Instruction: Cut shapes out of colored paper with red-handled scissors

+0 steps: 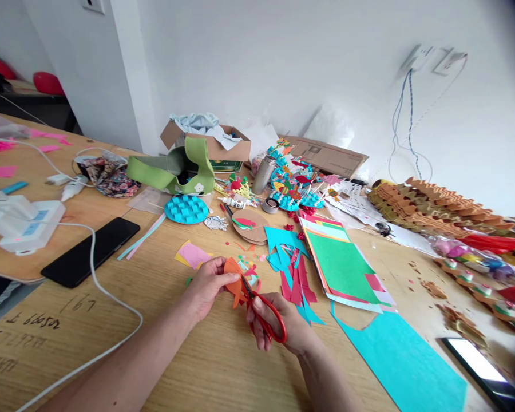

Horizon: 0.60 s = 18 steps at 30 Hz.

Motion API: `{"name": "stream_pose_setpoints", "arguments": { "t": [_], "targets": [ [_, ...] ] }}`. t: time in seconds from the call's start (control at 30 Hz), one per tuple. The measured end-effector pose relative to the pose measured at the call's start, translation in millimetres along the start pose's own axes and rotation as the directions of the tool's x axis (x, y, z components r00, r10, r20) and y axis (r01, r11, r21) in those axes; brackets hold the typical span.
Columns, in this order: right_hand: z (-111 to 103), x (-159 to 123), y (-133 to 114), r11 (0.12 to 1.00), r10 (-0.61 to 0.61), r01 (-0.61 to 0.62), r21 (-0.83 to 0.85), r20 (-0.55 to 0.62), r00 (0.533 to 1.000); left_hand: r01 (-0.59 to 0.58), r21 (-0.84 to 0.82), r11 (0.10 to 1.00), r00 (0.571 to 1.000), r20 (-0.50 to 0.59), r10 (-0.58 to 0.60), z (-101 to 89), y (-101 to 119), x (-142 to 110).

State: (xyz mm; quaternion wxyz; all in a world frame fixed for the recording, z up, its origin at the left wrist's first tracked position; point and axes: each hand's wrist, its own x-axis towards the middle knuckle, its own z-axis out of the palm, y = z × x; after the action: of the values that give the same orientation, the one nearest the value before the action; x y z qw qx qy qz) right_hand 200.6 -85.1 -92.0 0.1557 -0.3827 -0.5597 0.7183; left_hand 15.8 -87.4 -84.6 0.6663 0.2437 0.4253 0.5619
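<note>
**A:** Hey, quick one about this craft desk: what are the hands up to right now?

**B:** Snipping paper, by the look of it. The left grip [208,284], a bare hand, is closed in a firm pinch on a piece of bright orange craft paper [234,284], which sits between both hands, just above the near part of the light wood desk [206,366]. The right grip [278,323], also bare, is closed around a pair of red-handled steel scissors [266,321], with the blades pointing up and left into the orange edge.

**A:** Are the blades actually biting the paper?

**B:** Seems so, but the fingers hide part of it, so I can't tell how far the cut runs or how wide the blades are open. I'd call this step mid-trim. It calls for a steady left-hand pinch and the paper turned to meet the blades.

**A:** What's lying around?

**B:** Loose turquoise and red paper offcuts [292,280] at 2 o'clock from the hands, with a stack of coloured paper topped by a green sheet [341,266] beyond them. There's a large turquoise sheet [395,360] at 4 o'clock, pink and yellow paper scraps [192,255] at 11, and a black smartphone [90,250] at 9.
</note>
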Motion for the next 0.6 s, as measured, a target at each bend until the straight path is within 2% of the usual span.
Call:
{"name": "stream_pose_setpoints", "arguments": {
  "t": [0.6],
  "targets": [
    [-1.8, 1.3, 3.0, 1.000, -0.004, 0.003, 0.026, 0.043, 0.999, 0.016, -0.001, 1.000, 1.000, 0.009, -0.016, -2.2, -1.2, 1.7]
  ]
}}
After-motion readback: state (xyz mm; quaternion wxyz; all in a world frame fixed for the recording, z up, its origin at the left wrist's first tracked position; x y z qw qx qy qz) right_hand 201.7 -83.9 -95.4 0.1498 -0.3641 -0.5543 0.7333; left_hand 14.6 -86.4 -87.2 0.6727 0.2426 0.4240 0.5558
